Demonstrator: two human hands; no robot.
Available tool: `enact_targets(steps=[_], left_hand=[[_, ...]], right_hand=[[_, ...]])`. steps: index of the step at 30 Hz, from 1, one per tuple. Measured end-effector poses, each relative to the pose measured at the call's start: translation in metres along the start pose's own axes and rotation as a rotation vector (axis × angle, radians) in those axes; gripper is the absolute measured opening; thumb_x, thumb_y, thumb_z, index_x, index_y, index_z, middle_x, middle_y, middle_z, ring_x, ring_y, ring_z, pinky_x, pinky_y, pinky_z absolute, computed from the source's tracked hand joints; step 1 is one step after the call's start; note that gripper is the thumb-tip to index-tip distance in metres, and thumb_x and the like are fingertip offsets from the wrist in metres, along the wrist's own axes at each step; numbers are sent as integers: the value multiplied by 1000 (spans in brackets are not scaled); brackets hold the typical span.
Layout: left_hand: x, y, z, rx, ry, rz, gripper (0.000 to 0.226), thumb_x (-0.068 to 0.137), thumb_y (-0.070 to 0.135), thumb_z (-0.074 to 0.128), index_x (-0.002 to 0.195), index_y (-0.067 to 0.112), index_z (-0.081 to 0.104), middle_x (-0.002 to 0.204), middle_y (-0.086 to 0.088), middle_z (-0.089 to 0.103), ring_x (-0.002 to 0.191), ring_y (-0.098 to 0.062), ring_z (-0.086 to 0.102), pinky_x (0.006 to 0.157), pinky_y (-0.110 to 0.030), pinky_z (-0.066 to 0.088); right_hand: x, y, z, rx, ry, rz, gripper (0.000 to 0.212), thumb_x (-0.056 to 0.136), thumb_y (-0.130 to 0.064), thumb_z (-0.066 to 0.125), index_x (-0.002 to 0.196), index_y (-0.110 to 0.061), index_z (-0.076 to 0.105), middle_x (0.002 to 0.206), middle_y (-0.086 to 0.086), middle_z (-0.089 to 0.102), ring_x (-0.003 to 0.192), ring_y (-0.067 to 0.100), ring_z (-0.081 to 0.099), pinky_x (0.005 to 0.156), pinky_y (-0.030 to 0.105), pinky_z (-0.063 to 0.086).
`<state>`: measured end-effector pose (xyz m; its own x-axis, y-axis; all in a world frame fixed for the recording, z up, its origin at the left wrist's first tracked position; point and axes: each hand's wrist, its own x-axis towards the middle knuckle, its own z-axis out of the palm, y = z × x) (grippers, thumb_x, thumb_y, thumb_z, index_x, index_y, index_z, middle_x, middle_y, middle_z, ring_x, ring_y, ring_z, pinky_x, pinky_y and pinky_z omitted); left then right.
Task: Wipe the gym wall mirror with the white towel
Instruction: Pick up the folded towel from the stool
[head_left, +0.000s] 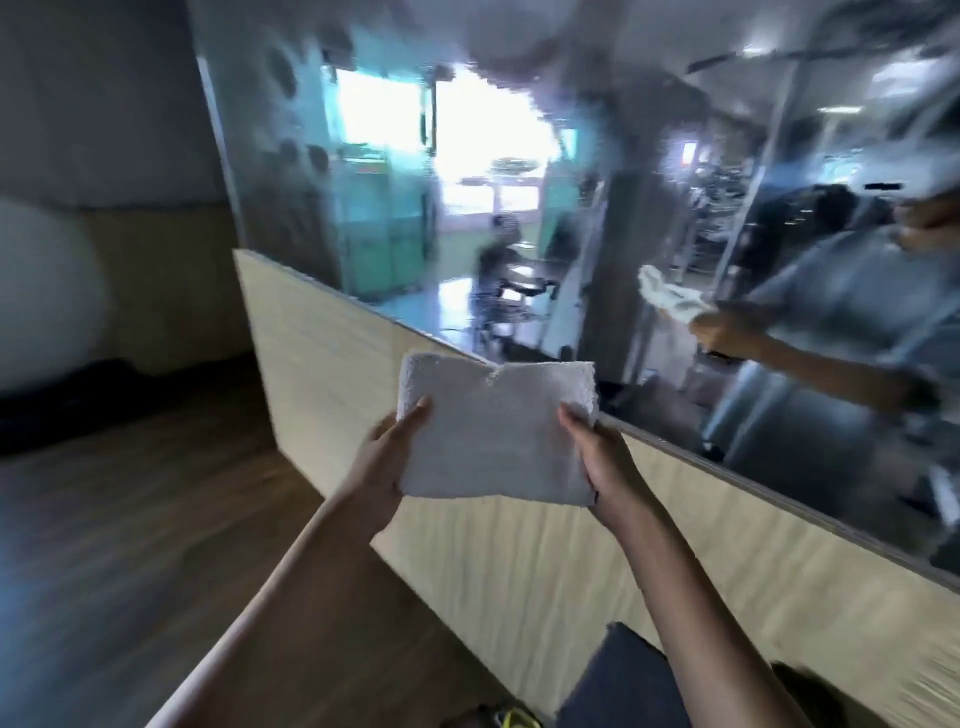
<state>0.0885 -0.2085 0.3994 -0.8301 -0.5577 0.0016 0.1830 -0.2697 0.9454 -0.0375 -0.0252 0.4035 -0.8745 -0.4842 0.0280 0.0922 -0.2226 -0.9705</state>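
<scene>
While both hands hold the white towel short of the glass, wiping has not begun; I judge this the readying step.

- Left hand pinches the towel's left edge, thumb on top. Right hand pinches the right edge the same way.
- Towel is at frame centre, folded into a thick rectangle. It has a nubby terry pile and a small notch in its top edge.
- Wall mirror spans 11 to 3 o'clock. It is flat and glossy and looks smeared, though blur may account for that.
- Pale wood-grain panel runs beneath it toward 5 o'clock. Dark plank floor is at 8 o'clock.

Next move likely calls for one hand to take the towel, lay it flat on the glass and press evenly.
</scene>
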Motion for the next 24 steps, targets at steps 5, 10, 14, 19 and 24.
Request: enact_targets(steps=[5,10,14,19,24], left_hand=[[-13,3,-97,-9,135,-5,39,94,35,67,118,5,65,92,-13,72,78,-24,69,63,-34,52],[1,-3,-184,-48,282,-39,30,102,29,54,121,9,65,88,-6,75,78,-21,73,62,-35,57],[36,2,-255,-86,387,-43,33,100,31,58,126,13,64,110,-14,74,98,-29,72,78,-42,59],[79,24,-337,-137,409,-31,29,102,34,53,126,24,65,119,-9,72,109,-27,69,86,-49,59],[126,49,-396,-116,500,-3,31,101,37,54,119,14,67,105,-10,76,88,-21,74,62,-36,59]], right_hand=[[30,49,83,-70,-173,107,24,99,-21,61,122,-14,65,107,5,76,93,20,73,70,29,57],[65,100,172,-279,-306,171,17,101,-12,52,112,-13,65,98,5,73,80,14,70,59,16,52],[103,131,255,-423,-359,103,12,99,-27,59,105,-17,63,90,-2,67,78,8,63,55,14,48],[145,167,354,-540,-253,-71,46,95,-46,63,123,-10,57,108,1,60,99,17,58,71,25,42],[194,197,422,-584,-256,-237,33,103,-32,52,120,-4,56,103,4,59,98,24,61,73,26,39]])
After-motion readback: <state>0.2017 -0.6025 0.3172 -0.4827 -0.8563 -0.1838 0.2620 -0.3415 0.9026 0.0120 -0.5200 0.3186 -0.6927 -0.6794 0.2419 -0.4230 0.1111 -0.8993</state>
